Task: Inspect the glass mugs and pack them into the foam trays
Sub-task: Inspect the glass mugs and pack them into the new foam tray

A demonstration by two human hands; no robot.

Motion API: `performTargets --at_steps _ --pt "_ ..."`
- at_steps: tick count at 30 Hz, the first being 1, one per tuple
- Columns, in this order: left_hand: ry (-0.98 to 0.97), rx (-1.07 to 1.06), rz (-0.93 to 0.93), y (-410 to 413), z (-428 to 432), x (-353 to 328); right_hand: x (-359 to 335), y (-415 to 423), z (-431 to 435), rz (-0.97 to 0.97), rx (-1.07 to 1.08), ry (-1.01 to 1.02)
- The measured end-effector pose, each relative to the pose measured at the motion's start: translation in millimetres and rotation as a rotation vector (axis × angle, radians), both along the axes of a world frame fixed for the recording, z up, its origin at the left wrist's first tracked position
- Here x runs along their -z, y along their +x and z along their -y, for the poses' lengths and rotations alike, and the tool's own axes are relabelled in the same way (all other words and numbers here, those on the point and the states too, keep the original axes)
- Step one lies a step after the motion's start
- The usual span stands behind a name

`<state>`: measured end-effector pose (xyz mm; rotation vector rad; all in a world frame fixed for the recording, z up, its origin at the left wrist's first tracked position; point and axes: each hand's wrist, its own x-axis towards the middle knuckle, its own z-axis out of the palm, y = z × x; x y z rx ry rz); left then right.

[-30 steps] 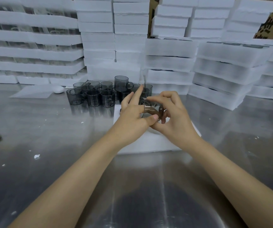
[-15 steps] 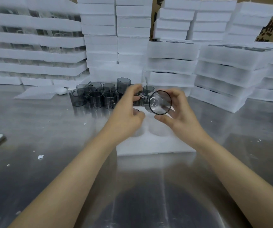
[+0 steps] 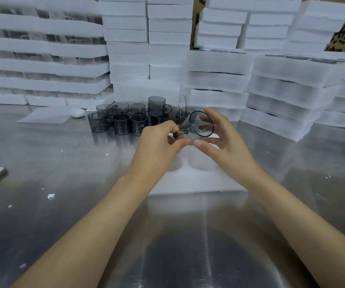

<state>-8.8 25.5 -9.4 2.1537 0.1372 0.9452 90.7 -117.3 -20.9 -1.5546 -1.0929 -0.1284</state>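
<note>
One glass mug [image 3: 198, 126] is up in the air between my hands, tipped on its side so its dark-rimmed mouth faces me. My left hand [image 3: 157, 146] has a curled grip on the handle side, fingers and thumb pinching the dark handle. My right hand [image 3: 225, 140] cups the far side of the mug, thumb under the rim and fingers spread loosely round the glass wall, touching it rather than clamping.

Directly below the mug lies a white foam tray [image 3: 196, 179] on the tabletop [image 3: 63, 163], about midway across it, with round pockets showing between my wrists; whether any pocket is filled I cannot tell.

Behind my hands, towards the far edge of the tabletop, stands a cluster of smoky grey mugs [image 3: 130, 119], packed close together, with one set higher than the rest. Left of that cluster lie a flat foam sheet [image 3: 45, 117] and a small white rounded object [image 3: 78, 112] just beside it.

Along the far edge rise stacks of foam trays [image 3: 217, 80], some on the left holding glassware between the layers. Bits of white foam crumb [image 3: 51, 196] dot the near-left part of the tabletop.
</note>
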Motion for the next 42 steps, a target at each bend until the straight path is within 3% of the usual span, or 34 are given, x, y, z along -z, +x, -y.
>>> performTargets --at_steps 3,7,11,15,19,22,27,30,34,36,42 --pt "0.045 0.01 0.008 0.1 -0.4 0.5 -1.7 -1.7 1.1 0.009 0.001 -0.004" --pt "-0.099 0.059 0.008 1.4 3.7 1.7 -1.9 -2.3 1.1 -0.026 0.061 0.004" --pt "-0.116 -0.069 0.047 1.0 -4.1 -1.0 1.6 2.3 -1.6 -0.09 0.247 -0.026" --pt "-0.199 -0.174 -0.27 3.6 -16.3 3.0 -0.8 7.8 -0.3 -0.143 0.329 -0.039" --pt "-0.382 -0.113 -0.481 8.0 -19.9 13.4 -9.0 9.4 4.6 -0.469 0.134 0.095" --pt "-0.431 -0.035 -0.474 10.3 -23.5 13.3 -17.9 14.5 11.8 -0.75 -0.07 0.313" --pt "-0.41 0.029 -0.453 7.6 -27.9 15.6 -25.2 20.7 14.7 -0.927 -0.29 0.613" --pt "-0.404 0.016 -0.415 9.5 -26.1 15.7 -21.7 23.0 10.9 -0.815 -0.109 0.489" --pt "-0.403 -0.002 -0.38 11.5 -23.5 16.5 -17.1 25.0 0.0 -0.169 0.325 0.053" --pt "-0.394 -0.004 -0.373 12.0 -22.9 16.0 -16.1 24.7 -9.1 0.004 0.319 -0.006" --pt "-0.354 -0.019 -0.394 13.9 -24.5 16.2 -2.6 27.6 -21.7 0.187 0.247 -0.254"
